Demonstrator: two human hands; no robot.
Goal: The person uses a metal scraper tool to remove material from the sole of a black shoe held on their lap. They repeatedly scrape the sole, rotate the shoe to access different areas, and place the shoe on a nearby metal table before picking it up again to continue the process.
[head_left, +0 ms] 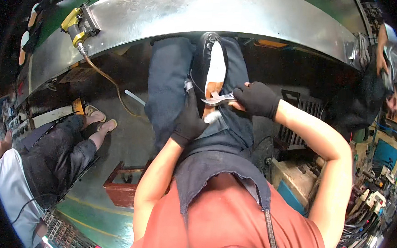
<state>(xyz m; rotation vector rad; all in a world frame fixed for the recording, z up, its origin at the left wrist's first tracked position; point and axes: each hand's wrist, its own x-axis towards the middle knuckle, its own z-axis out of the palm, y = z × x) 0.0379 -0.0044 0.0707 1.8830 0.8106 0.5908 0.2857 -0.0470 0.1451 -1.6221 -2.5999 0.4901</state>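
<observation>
A black shoe lies across my lap, its white and tan underside facing up and its black toe against the metal table edge. My left hand, in a black fingerless glove, is closed around the near end of the shoe. White wrapping shows at one of its fingertips. My right hand, gloved the same way, grips metal pincers with a curved head. That head lies over the tan part of the shoe, hiding some of it. I cannot tell whether its jaws touch the shoe.
A long metal table spans the front. On its left lies a yellow air tool with a brown hose. A reddish-brown stool stands at left. One person sits at left; another person's arm shows at right.
</observation>
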